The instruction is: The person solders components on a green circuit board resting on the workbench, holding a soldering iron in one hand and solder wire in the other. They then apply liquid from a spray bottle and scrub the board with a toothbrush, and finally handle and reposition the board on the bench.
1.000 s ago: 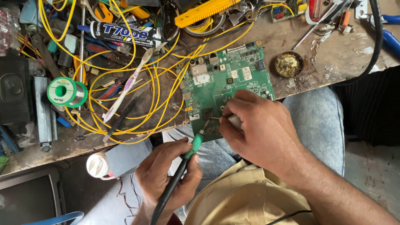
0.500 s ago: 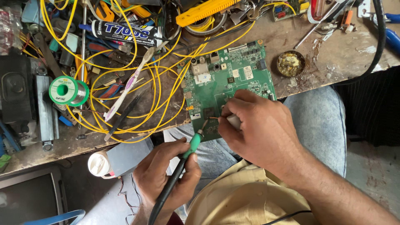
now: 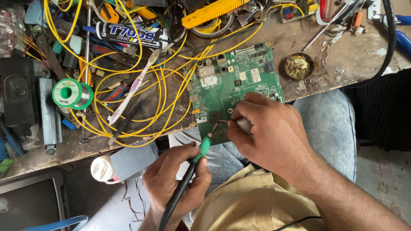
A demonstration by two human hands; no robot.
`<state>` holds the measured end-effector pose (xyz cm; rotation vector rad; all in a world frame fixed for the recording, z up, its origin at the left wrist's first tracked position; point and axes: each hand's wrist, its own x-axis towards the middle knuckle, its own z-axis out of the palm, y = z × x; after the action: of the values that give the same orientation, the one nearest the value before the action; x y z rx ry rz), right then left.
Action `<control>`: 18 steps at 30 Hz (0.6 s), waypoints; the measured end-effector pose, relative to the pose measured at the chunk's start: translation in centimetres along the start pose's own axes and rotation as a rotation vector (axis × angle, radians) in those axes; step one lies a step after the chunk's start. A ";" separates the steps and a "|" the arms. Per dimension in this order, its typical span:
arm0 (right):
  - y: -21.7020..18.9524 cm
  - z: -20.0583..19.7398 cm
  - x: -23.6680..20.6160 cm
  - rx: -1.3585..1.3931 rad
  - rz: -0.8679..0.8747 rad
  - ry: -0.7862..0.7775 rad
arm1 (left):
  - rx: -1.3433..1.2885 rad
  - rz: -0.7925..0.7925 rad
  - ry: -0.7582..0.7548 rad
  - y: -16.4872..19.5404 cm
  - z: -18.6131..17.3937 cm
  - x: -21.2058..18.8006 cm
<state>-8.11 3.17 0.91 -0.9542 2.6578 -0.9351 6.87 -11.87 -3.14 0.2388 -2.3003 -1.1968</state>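
A green circuit board (image 3: 239,81) lies at the front edge of a cluttered wooden bench and juts over my lap. My left hand (image 3: 175,179) grips a soldering iron (image 3: 201,147) with a green collar and black handle; its tip touches the board's near part. My right hand (image 3: 267,132) rests on the board's near right corner and pinches a thin wire or braid (image 3: 222,121) whose end meets the iron tip. A white piece shows under the right fingers; I cannot tell what it is.
Yellow cables (image 3: 158,94) loop over the bench left of the board. A solder spool (image 3: 70,93), a black glue tube (image 3: 128,34), a toothbrush (image 3: 132,87), a round flux tin (image 3: 299,66), a yellow tool (image 3: 214,10) and hand tools lie around. A white bottle (image 3: 102,169) sits below the edge.
The iron tip and both hands stay at the same spot on the board; only the view shifts slightly.
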 end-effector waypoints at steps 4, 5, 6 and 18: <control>-0.2 0.2 0.0 -0.008 -0.031 0.022 | 0.032 0.010 0.014 -0.1 -0.3 -0.1; -0.3 0.2 0.0 -0.011 -0.036 0.027 | 0.031 0.008 0.015 -0.2 -0.3 -0.1; -0.3 0.2 0.0 -0.014 -0.040 0.032 | 0.031 0.007 0.016 -0.2 -0.2 -0.1; 0.1 0.0 0.1 0.014 -0.040 0.023 | 0.023 0.035 0.010 0.0 0.2 0.0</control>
<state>-8.25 3.15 0.92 -1.0026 2.6567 -0.9776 6.76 -11.73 -3.23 0.2117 -2.3013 -1.1496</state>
